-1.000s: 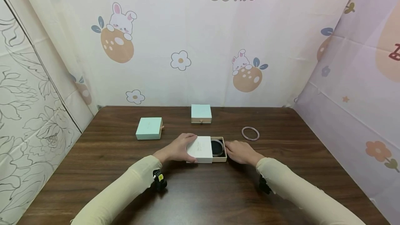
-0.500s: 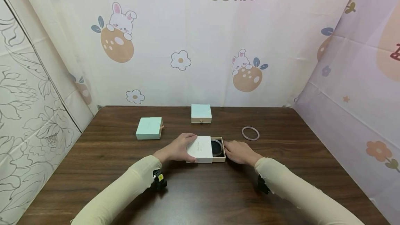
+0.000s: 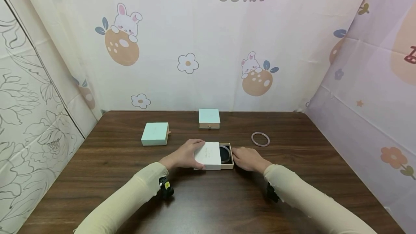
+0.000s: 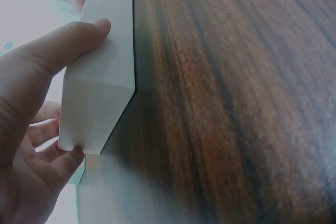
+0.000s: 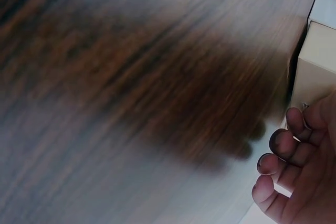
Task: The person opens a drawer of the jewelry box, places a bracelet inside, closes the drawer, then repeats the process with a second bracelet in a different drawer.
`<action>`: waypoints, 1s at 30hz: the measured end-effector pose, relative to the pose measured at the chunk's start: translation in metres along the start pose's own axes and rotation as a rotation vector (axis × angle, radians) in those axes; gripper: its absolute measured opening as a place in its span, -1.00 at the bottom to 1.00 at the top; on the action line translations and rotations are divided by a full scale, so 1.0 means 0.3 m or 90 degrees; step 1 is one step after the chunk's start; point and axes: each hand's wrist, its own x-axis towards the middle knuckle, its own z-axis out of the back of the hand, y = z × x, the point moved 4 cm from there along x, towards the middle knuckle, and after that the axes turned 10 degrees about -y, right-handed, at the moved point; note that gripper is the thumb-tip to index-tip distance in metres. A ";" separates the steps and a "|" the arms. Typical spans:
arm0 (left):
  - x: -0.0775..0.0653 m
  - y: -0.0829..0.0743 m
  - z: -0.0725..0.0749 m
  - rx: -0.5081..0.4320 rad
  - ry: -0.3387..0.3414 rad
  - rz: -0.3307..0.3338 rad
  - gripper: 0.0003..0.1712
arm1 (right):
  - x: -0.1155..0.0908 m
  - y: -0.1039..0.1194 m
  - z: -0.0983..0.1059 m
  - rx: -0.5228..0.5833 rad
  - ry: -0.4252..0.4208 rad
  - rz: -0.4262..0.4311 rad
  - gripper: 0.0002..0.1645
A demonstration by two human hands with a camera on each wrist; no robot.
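A white slide-out jewellery box (image 3: 208, 155) lies on the table, its drawer (image 3: 227, 167) partly out to the right. Inside the drawer, a pale bangle (image 3: 229, 154) sits on a black cushion; the sleeve covers its left part. My left hand (image 3: 187, 153) grips the sleeve, thumb on the near side and fingers around the far left corner in the left wrist view. At the drawer's end is my right hand (image 3: 248, 158), its fingers curled, with thumb and index finger pinching the small pull tab (image 5: 305, 106). Behind that hand lies a pinkish bangle (image 3: 260, 139).
Two mint-green boxes stand beyond the hands: one box (image 3: 155, 134) at the left with its tab facing right, another box (image 3: 209, 118) at the back with its tab facing forward. A printed curtain (image 3: 208, 82) hangs behind the brown wooden table (image 3: 208, 205).
My right hand has moved slightly left, and the drawer has slid a little further into the sleeve. The left hand and the sleeve have stayed in place.
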 end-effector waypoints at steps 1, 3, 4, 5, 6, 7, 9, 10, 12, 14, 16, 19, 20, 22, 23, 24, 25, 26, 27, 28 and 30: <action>0.000 0.001 -0.001 0.002 0.001 0.002 0.11 | 0.000 0.001 0.000 0.000 0.003 -0.001 -0.75; 0.000 0.002 -0.003 0.001 0.000 0.002 0.11 | 0.001 0.003 0.000 0.001 0.005 0.000 -0.76; 0.000 0.002 -0.004 0.000 -0.001 0.002 0.11 | 0.002 0.005 0.000 0.002 0.007 0.000 -0.76; -0.001 0.002 -0.005 0.000 -0.002 0.001 0.11 | 0.002 0.005 -0.001 0.000 0.007 -0.001 -0.76; -0.001 0.002 -0.005 -0.001 -0.003 0.000 0.11 | 0.002 0.005 -0.001 -0.002 0.007 0.000 -0.76; -0.001 0.002 -0.005 -0.001 -0.003 -0.001 0.11 | 0.003 0.006 -0.001 -0.003 0.007 0.002 -0.76; -0.001 0.002 -0.005 0.000 -0.004 -0.002 0.11 | 0.004 0.006 -0.004 -0.006 0.005 0.005 -0.76; -0.001 0.002 -0.005 -0.001 -0.005 -0.002 0.11 | 0.004 0.006 -0.005 -0.007 0.005 0.005 -0.76; -0.002 0.002 -0.005 0.000 -0.004 -0.001 0.11 | 0.004 0.006 -0.007 -0.006 0.005 0.005 -0.75; -0.002 0.003 -0.005 0.002 -0.004 0.000 0.11 | 0.004 0.006 -0.009 -0.004 0.005 0.002 -0.75; -0.003 0.003 -0.005 0.001 -0.003 0.000 0.11 | 0.004 0.008 -0.009 -0.004 0.007 -0.001 -0.74; -0.003 0.003 -0.006 0.000 -0.002 -0.001 0.11 | 0.004 0.010 -0.009 -0.003 0.006 -0.002 -0.75; -0.003 0.003 -0.006 0.000 -0.002 -0.001 0.11 | 0.004 0.010 -0.010 -0.004 0.006 -0.003 -0.75; -0.004 0.003 -0.006 0.001 0.000 0.000 0.11 | 0.005 0.011 -0.010 -0.004 0.006 -0.003 -0.75; -0.004 0.003 -0.006 0.001 0.001 0.000 0.11 | 0.006 0.012 -0.011 -0.003 0.006 -0.003 -0.75; -0.004 0.003 -0.005 0.002 0.001 0.000 0.11 | 0.006 0.012 -0.011 -0.004 0.006 -0.003 -0.75; -0.004 0.002 -0.005 0.001 0.000 0.000 0.11 | 0.007 0.011 -0.012 -0.005 0.008 -0.004 -0.75; -0.004 0.001 -0.004 0.001 0.000 0.000 0.11 | 0.007 0.010 -0.013 -0.007 0.009 -0.005 -0.74; -0.004 0.000 -0.003 0.000 0.001 0.001 0.11 | 0.008 0.010 -0.014 -0.007 0.007 -0.003 -0.75; -0.004 0.000 -0.003 -0.001 0.002 0.002 0.11 | 0.008 0.010 -0.014 -0.008 0.007 -0.002 -0.75; -0.003 -0.002 -0.001 -0.002 0.000 0.002 0.10 | 0.008 0.010 -0.014 -0.011 0.006 0.001 -0.75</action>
